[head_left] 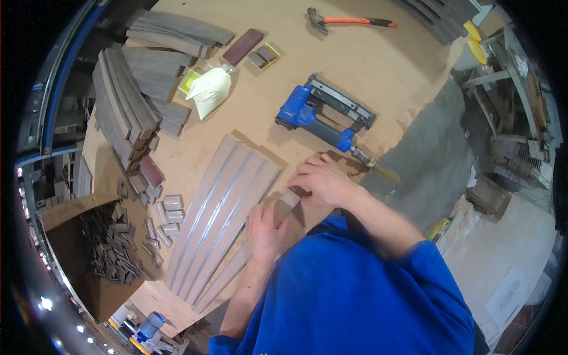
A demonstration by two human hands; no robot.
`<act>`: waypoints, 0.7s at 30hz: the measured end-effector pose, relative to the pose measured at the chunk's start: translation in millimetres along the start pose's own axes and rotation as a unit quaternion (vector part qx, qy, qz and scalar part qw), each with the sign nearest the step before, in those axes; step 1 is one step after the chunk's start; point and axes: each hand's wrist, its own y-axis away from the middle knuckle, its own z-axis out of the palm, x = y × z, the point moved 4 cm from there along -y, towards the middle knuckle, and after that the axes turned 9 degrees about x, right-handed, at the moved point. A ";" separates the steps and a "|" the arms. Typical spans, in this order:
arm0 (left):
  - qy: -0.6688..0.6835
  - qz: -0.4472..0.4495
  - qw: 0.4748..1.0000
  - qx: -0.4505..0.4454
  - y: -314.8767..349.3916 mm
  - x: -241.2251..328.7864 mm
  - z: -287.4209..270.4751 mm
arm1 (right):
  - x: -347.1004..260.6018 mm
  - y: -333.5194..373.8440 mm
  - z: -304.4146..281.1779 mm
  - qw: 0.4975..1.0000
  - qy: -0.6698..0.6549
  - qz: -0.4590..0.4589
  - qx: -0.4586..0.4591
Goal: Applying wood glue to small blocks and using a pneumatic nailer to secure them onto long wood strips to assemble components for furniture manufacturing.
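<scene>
Holding: you have a wooden slat (289, 202) between both hands, near your body.
Left hand: your left hand (263, 229) is closed over the slat, thumb on the side facing you.
Right hand: your right hand (321, 180) is curled around its upper end; can't tell how firm the grip is.
Slat: grey-brown, just right of the panel, its lower part angling toward you.
Panel: fan-shaped row of slats (228, 204), flat on the table (378, 65), pale glossy lines along the joints.
Nail gun: blue and black nail gun (302, 109) on its side beyond your right hand, hose fitting toward you.
Hammer: orange-handled claw hammer (349, 21) at the far side, head to the left.
Far left: stacked slats (127, 100), white pouch (211, 93), dark red block (244, 47) beside a yellow tray (275, 48).
Near left: small wooden blocks (173, 203) by the panel; cardboard box (74, 212) of wood offcuts (115, 254).
</scene>
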 end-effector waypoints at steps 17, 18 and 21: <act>-0.056 -0.015 0.998 -0.013 -0.4 6.9 1.0 | -16.8 41.2 7.7 0.995 0.013 0.067 0.070; -0.057 -0.017 0.998 -0.015 0.4 6.6 0.9 | -21.2 47.4 9.2 0.993 0.009 0.083 0.081; -0.061 -0.011 0.998 -0.009 0.4 5.9 0.8 | -29.4 53.6 8.7 0.989 -0.005 0.115 0.091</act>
